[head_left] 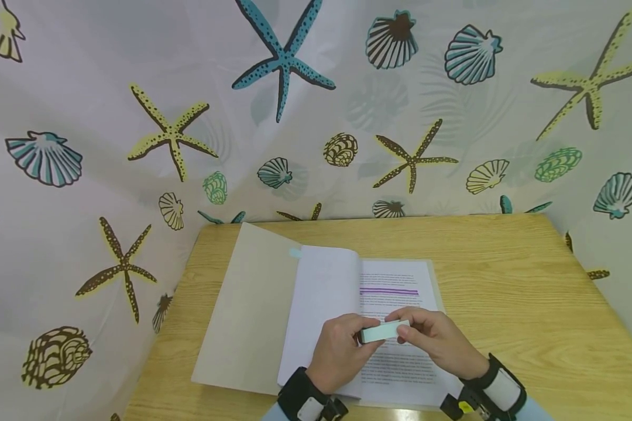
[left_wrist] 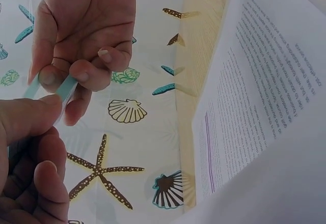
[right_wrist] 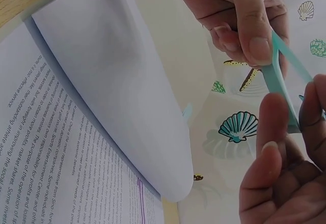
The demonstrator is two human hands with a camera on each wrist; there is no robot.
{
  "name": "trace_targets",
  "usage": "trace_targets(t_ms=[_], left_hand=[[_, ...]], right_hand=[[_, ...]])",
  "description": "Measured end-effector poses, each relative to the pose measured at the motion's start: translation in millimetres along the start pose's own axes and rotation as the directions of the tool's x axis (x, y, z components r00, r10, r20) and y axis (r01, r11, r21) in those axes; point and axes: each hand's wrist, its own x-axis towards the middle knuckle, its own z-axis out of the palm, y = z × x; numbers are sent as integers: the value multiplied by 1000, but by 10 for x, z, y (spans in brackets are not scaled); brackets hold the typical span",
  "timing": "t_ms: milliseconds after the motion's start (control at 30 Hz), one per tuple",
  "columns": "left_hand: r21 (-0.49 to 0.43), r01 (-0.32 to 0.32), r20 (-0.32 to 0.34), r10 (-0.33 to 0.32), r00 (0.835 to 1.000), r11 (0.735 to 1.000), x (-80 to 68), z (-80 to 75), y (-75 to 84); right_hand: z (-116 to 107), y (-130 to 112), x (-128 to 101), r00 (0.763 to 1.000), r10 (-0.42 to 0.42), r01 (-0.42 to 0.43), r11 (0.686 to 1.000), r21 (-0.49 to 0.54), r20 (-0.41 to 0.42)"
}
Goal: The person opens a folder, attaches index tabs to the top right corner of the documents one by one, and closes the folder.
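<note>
Your left hand (head_left: 342, 351) and right hand (head_left: 434, 339) both pinch the pale teal sticky-note pad (head_left: 380, 332) at its ends, holding it just above the open booklet (head_left: 395, 280) on the table (head_left: 505, 280).

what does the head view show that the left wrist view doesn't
Only the head view shows the whole wooden table, the folded-back beige cover of the open booklet, and both wristbands.

Only the left wrist view shows, close up from below, the left hand's fingers curled toward the strip and the printed lines large.

Both show the left hand and right hand pinching a pale blue strip together, the purple highlighted line, and the seashell curtain.
</note>
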Motion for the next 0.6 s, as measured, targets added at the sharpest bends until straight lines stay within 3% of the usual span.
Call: trace_targets(t_ms=[133, 367, 600], left_hand=[[-5, 0, -19, 0, 1000, 1000, -11, -11, -26], [-26, 69, -29, -70, 997, 997, -11, -53, -54], [-98, 4, -15, -5, 1000, 995, 8, -7, -13]], right_hand=[[-30, -4, -8, 1000, 22, -22, 1000, -18, -12], [-104, -36, -33, 987, 97, -107, 992, -72, -130], [1, -22, 4, 989, 85, -81, 996, 36, -123]])
